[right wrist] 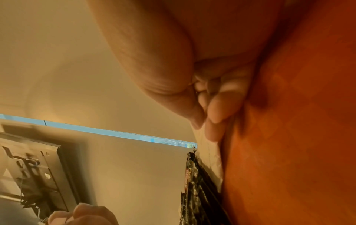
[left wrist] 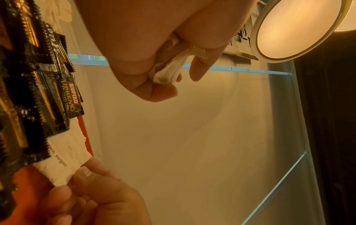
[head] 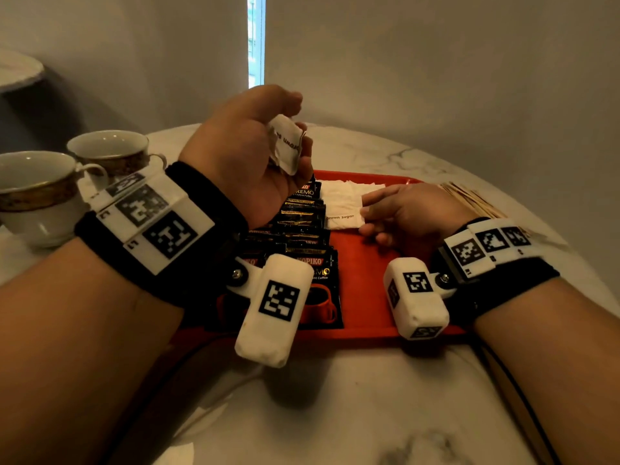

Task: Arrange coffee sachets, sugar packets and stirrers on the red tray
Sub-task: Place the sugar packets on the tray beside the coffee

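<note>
Left hand: the left hand [head: 248, 152] is raised above the red tray [head: 369, 263], fingers curled round a small bunch of white sugar packets [head: 287, 147]; the left wrist view shows crumpled paper wedged between thumb and fingers. It seems to serve as a reserve, holding the stock while the other hand lays pieces out.

Right hand: the right hand [head: 402, 213] rests low on the tray, thumb and fingertips pinching the near corner of a sugar packet [head: 344, 221] marked "brown sugar" (its other fingers are curled under). Probably it is squaring this piece against the row.

Coffee sachets: the black coffee sachets [head: 302, 229] lie overlapped in a column down the left part of the tray, each showing its top strip, likely so all can be seen and counted.

Sugar row: the laid sugar packets [head: 342, 196] sit just beside the sachets, toward the middle of the tray, touching their edge.

Stirrers: the wooden stirrers [head: 469, 199] lie in a heap on the surface [head: 369, 397] just beyond the tray's right edge, not yet on it.

Cups: two cups [head: 43, 196] stand on the surface at the left, well apart from the tray.

Progress: sachets look done, sugar is in hand, stirrers remain.
</note>
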Motion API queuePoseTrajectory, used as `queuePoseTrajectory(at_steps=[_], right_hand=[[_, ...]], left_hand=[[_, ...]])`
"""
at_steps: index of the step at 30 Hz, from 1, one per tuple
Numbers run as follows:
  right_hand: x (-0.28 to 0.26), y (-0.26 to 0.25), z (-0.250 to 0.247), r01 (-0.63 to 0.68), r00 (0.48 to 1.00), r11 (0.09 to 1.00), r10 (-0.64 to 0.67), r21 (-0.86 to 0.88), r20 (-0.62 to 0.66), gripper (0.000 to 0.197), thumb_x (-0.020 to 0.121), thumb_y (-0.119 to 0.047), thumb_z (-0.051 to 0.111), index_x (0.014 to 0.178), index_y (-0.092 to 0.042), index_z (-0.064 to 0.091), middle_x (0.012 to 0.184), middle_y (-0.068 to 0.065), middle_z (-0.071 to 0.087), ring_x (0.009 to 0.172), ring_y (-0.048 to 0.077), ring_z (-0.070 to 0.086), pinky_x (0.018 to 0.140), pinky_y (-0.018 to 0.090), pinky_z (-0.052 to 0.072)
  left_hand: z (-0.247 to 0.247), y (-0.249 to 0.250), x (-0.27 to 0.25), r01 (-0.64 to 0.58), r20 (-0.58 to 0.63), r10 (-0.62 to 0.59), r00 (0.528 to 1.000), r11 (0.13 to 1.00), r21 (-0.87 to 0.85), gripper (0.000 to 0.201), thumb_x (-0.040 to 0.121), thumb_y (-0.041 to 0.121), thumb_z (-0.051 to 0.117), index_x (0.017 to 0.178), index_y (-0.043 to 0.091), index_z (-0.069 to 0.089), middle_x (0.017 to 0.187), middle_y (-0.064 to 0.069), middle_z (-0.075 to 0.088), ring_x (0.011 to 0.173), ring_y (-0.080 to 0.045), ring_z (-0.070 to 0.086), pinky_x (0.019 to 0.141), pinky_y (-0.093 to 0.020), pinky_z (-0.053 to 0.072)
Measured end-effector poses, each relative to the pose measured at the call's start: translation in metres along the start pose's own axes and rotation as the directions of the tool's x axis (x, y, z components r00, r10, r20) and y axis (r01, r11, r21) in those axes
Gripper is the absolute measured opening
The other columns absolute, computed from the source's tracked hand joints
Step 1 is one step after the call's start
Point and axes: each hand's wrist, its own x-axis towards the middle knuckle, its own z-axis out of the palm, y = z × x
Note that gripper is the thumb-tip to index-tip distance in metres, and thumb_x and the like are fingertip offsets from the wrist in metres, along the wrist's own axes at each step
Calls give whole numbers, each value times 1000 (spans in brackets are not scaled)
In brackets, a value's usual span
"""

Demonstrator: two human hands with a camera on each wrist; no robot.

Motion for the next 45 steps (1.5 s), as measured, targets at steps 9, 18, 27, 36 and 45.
queuePoseTrajectory(at_steps=[9,18,27,36,45], right_hand=[[0,0,-2,48,997,999,-49,-19,-62,18,93,1,63,108,-6,69,89,10,72,64,17,67,51,25,48],[0,-3,10,-22,995,983,2,184,103,19,101,-23,55,101,-5,60,89,13,65,77,22,70,62,25,59],[-10,-10,2,111,991,982,-121,151,59,27,98,-33,58,102,-7,64,85,8,65,69,17,66,59,26,52],[-41,-27,11,415,883,893,-442,177,158,49,78,-29,77,111,4,63,82,8,65,62,16,59,53,28,39],[-39,-27,15,399,897,867,-436,297,67,19,91,-1,58,110,-2,56,86,12,69,64,19,63,51,26,44]], left_hand=[[-2,1,0,-13,0,13,1000,999,-31,14,89,22,62,92,10,58,92,-7,53,68,-16,56,51,-26,48],[4,-3,-4,-73,8,74,997,995,-72,22,93,9,37,102,9,57,93,-13,54,78,-22,61,62,-28,58],[2,-11,-3,-45,138,25,990,988,147,32,99,5,47,127,11,62,125,-20,67,95,-29,72,69,-37,63],[1,-13,-5,-86,140,54,989,970,229,5,91,11,63,92,13,59,72,2,66,56,-7,63,53,-22,52],[1,-14,-3,-60,93,44,995,982,179,5,97,15,60,96,12,64,93,-11,67,63,-16,61,51,-24,52]])
